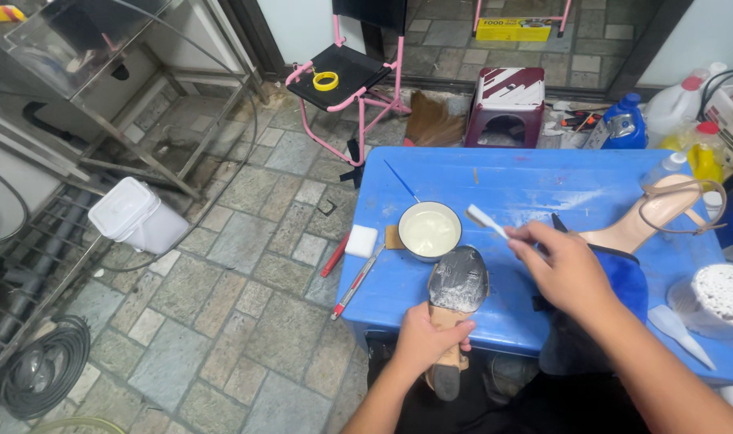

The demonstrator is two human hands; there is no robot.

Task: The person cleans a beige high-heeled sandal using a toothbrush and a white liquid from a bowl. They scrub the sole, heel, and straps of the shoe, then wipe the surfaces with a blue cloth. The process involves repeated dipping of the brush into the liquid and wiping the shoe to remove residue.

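**Sole up, brush out**

Our left hand (426, 341) had its fingers wrapped tight around an upturned tan high-heeled shoe (455, 293) at the blue tabletop (527, 189) edge. Our right hand (563, 269) pinched a small white brush (485, 219) just above it, near the round white glue pot (429, 231).

A shoe-repair workshop: glue pot (429, 231), upturned shoe sole (458, 280), brush (487, 221)

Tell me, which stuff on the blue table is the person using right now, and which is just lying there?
In use:
left hand gripping the upturned shoe
right hand holding a white brush
round tin of pale glue

Lying about:
beige high-heeled sandal
white sponge block
red-handled tool
blue bottle
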